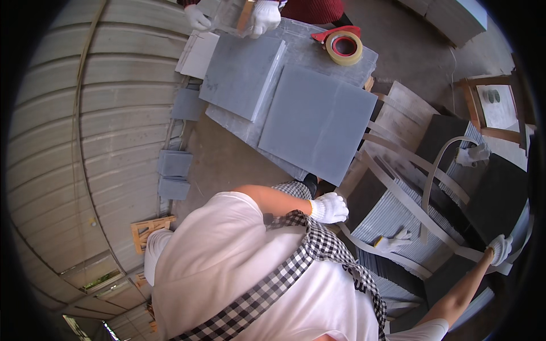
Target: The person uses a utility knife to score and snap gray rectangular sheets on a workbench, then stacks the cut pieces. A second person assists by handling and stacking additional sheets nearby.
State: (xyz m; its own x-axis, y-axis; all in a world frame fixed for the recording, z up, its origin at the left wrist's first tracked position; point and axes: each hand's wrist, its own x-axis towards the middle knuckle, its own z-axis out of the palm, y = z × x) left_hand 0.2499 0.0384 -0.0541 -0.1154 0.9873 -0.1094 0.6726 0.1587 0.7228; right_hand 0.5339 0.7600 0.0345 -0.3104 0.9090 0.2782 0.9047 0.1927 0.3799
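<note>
My left hand [329, 208], in a white knit glove, is held in front of my body with its fingers curled in. Whatever lies inside them is hidden; one end of a pale flat strap [392, 258] shows just beside it. Out at the far right my right hand [500, 250], also gloved, is closed at a strap [521, 248] along the edge of a stack of dark slabs [497, 196]. Between my hands stands another stack of thin slabs [392, 207] on edge, with pale straps across it. A loose white glove [392, 241] rests on this stack.
Ahead, a table [304, 40] carries a large grey slab [318, 122], stacked slabs [242, 74] and a tape roll on a red dispenser [343, 48]. Across it, a co-worker's gloved hands [264, 17] hold a clear sheet-like thing. A second loose glove [472, 154] lies at right.
</note>
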